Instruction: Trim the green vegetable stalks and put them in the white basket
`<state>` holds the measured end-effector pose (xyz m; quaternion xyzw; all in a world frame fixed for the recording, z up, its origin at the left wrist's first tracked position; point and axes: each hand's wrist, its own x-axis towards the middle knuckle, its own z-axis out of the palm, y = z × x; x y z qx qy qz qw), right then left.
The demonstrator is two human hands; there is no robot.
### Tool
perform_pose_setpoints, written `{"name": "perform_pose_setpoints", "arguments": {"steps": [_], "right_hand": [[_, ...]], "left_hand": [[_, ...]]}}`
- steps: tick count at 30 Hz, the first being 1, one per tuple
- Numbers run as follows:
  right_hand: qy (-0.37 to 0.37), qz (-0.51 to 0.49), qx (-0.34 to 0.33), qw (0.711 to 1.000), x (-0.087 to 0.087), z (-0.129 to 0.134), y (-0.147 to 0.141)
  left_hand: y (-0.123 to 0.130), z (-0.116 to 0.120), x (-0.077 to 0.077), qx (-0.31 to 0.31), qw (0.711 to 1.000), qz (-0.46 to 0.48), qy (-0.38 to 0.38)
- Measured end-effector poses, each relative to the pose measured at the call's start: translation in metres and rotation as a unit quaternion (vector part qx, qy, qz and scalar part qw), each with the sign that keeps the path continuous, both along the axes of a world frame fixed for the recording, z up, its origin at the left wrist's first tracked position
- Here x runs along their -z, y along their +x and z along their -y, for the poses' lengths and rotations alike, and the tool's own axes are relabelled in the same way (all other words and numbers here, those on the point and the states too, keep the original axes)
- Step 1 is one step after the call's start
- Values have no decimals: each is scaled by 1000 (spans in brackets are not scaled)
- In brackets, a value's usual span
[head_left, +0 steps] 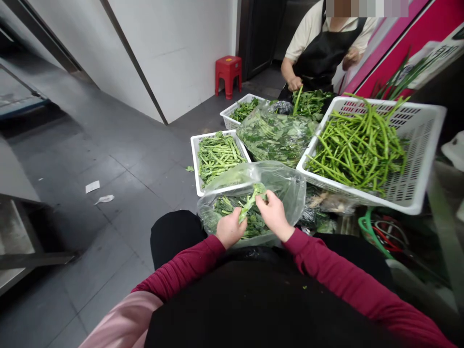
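Between my two hands is a green broccolini stalk (248, 208), slanting with its budded head up and to the right. My left hand (230, 228) is closed around the lower stem. Near the head, my right hand (271, 212) pinches the upper part. Below them a clear plastic bag (290, 181) lies open in front of my lap, with dark leafy greens (232, 205) inside. Just beyond the bag stands a white basket (196, 162) filled with trimmed broccolini stalks (219, 154).
A large white basket (427, 145) of long green stems (358, 145) stands at the right. Bagged leafy greens (277, 133) and another small basket (227, 118) lie behind. Across from me, a person in a black apron (319, 53) handles greens. A red stool (228, 75) stands by the wall.
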<state>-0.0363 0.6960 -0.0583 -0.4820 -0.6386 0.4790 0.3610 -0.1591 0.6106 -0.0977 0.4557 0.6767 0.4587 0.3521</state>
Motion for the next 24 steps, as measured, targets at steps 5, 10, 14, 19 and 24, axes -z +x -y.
{"name": "perform_pose_setpoints", "arguments": {"steps": [5, 10, 14, 19, 24], "right_hand": [[215, 92, -205, 950, 15, 25, 5], [-78, -36, -139, 986, 25, 16, 6], [-292, -191, -132, 928, 23, -7, 16], [-318, -247, -118, 908, 14, 0, 28], [-273, -211, -62, 936, 8, 1, 55]], "left_hand": [[1, -17, -5, -2, 956, 275, -107], [-18, -29, -13, 70, 874, 466, -119], [-18, -23, -13, 136, 810, 555, -128], [-12, -19, -10, 171, 784, 575, -160], [-38, -40, -21, 96, 880, 431, -175]]}}
